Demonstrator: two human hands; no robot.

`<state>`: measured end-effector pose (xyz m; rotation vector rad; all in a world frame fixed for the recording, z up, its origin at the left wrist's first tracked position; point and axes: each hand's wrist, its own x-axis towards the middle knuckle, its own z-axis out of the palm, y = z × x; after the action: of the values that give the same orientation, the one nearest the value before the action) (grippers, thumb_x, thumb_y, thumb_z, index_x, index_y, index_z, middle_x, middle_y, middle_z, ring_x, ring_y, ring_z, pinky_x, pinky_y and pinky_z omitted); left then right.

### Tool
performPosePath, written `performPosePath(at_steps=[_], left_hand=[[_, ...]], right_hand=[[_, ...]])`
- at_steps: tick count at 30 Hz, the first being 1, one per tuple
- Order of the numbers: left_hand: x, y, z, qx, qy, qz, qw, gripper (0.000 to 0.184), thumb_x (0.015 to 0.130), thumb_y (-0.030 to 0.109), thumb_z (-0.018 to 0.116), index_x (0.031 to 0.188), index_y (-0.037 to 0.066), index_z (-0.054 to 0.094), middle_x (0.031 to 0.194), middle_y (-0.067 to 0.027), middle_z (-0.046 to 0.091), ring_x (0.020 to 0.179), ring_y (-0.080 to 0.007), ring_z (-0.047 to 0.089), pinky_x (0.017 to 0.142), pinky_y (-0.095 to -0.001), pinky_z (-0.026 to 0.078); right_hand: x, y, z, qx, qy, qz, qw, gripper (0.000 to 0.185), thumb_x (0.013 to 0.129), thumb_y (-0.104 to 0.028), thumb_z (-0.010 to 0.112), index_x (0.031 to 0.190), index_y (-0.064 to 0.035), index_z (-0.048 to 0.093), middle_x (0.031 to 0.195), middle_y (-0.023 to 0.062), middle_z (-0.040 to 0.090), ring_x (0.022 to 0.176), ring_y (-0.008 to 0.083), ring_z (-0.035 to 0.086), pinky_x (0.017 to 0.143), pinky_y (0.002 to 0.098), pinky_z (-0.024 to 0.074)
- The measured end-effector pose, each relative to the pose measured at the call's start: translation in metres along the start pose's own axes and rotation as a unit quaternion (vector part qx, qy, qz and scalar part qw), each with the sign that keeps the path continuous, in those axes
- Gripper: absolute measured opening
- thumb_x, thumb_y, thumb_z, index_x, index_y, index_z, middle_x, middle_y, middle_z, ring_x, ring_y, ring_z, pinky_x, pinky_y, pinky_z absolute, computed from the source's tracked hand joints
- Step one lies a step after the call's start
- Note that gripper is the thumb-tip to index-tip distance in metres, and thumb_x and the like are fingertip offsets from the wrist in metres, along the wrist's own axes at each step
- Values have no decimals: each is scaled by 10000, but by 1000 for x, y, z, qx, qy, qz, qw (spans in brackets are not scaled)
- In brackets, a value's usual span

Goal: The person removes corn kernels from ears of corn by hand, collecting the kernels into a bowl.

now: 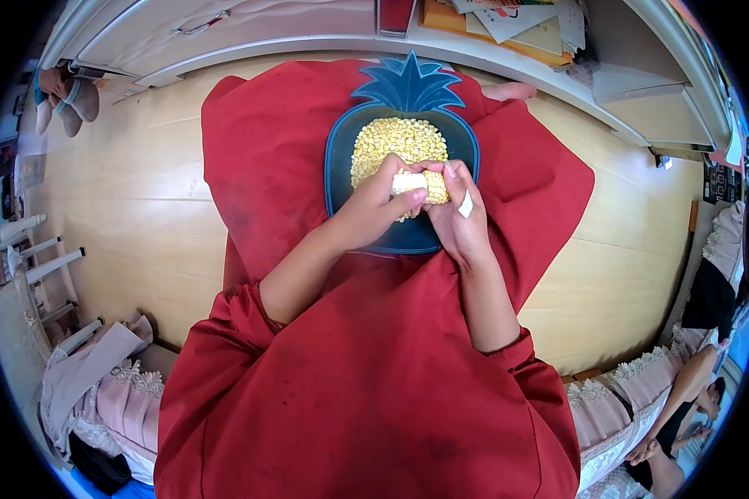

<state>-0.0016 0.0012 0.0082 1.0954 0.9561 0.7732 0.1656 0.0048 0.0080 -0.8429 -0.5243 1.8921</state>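
Head view: shows a red smock (374, 374) with a dark pineapple-shaped tray (460, 137) on it, leafy end pointing forward.
In the tray, a heap of kernels (395, 140), partly covered by left hand (381, 198) and right hand (460, 223), both curled closed around a corn cob (432, 185). Sits over the heap, long axis crosswise, stripped white end leftward, kernelled end rightward. Hidden within the grip: its underside. Hard to make out: a white patch (466, 205) on the right hand.

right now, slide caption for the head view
Left hand and right hand hold a partly shelled corn cob over kernels in a pineapple-shaped tray.
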Motion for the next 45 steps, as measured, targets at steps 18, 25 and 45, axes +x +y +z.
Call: performPosePath(at_steps=[18,25,45], left_hand=[[3,0,-5,-153,10,-63,986,302,1045,312,354,1188,64,449,711,-55,549,517,-114,546,420,-216,443],[0,7,-2,-34,8,-72,997,260,1029,238,406,1211,57,444,738,-76,574,546,-133,585,415,-234,489],[2,6,2,-34,32,-80,996,258,1002,247,528,1150,52,447,785,-89,619,622,-160,652,477,-256,535]], right_hand=[[1,-1,3,-4,-3,9,1000,241,1033,-174,440,1219,-22,456,1209,190,571,889,266,623,769,405,531],[0,-2,4,-46,-6,20,999,244,1034,-209,467,1185,-18,484,1130,159,608,851,207,618,735,340,528],[-2,-6,4,-21,-23,45,998,290,1035,-279,440,1201,-45,480,1129,150,572,785,215,559,694,328,445]])
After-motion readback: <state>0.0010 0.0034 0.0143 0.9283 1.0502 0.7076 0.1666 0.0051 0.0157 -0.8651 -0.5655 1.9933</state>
